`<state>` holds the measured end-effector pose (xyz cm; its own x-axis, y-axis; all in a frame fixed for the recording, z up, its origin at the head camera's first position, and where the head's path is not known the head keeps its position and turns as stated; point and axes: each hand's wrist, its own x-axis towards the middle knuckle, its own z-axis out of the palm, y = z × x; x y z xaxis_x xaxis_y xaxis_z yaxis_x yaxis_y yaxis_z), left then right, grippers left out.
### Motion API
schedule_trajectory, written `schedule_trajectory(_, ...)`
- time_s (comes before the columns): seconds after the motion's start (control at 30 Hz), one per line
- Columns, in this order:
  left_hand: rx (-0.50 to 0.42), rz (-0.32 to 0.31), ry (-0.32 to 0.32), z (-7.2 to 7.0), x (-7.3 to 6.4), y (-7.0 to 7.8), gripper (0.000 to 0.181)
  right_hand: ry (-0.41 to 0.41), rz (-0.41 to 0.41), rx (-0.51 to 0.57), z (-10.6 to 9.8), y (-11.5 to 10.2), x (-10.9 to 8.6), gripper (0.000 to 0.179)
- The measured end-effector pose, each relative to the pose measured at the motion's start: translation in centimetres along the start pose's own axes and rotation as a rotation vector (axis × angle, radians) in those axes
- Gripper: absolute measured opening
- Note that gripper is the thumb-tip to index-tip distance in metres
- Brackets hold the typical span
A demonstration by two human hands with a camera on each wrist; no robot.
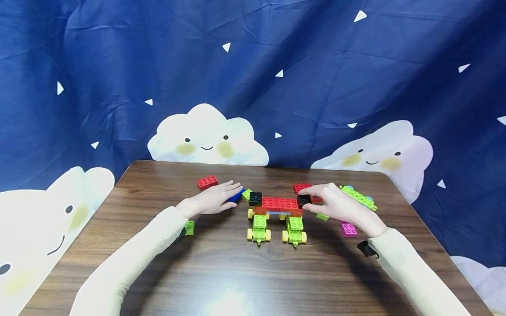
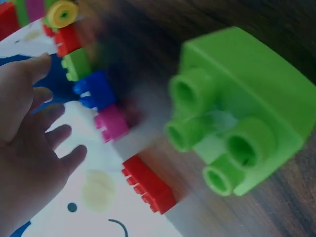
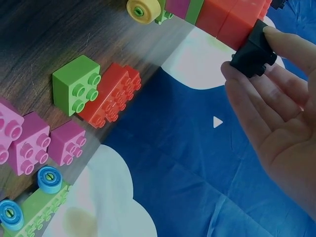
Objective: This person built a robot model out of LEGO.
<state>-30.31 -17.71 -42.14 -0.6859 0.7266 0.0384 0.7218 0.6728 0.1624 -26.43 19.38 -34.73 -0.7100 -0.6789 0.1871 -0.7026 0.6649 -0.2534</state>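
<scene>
My right hand pinches a black brick between thumb and fingers at the right end of a long red brick row. Another black brick sits on the row's left end. Beneath the row stand two lime wheeled bases with yellow wheels, each carrying lime bricks. My left hand reaches over the table left of this build, fingers spread and holding nothing. By its fingertips in the head view lies a blue brick, partly hidden, with a small lime brick beside it.
A red brick lies at the back left, a lime brick under my left forearm. On the right are another red brick, pink bricks and a lime base with blue wheels. A cloud-patterned blue curtain hangs behind the table.
</scene>
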Motion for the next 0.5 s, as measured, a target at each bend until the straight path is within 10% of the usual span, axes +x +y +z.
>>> schedule_trajectory(0.5,0.128,-0.054,-0.150,1.5,1.3,0.2,0.061,-0.002,0.007,-0.010,0.1,0.1,0.0,0.037)
